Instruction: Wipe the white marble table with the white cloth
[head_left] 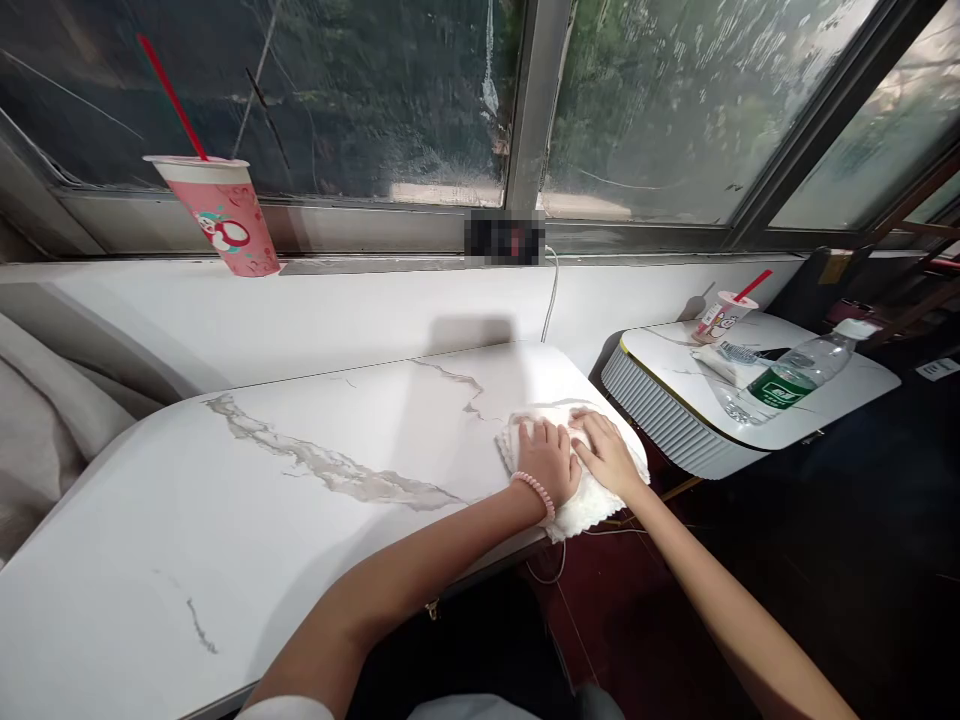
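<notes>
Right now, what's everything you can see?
Window: 1, grey-framed, back
Left cup: 1, pink, by window
Blurred object: 1, dark, by window
Cables: white, count unclear, below window
Left table: 1, white, foreground
Cloth: 1, white, left table
Right table: 1, white, right
Right cup: 1, pink, right table
Straws: 2, red, in cups
Bottle: 1, clear, right table
Packet: 1, white, right table
Fabric: 1, pale, left
Floor: 1, red, below
Far right: too dark
Bracelet: 1, pink, left wrist
Left hand, right hand: 2, on cloth

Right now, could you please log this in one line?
left hand: open, on white cloth | right hand: open, same cloth | where: marbled tabletop, right end
</notes>
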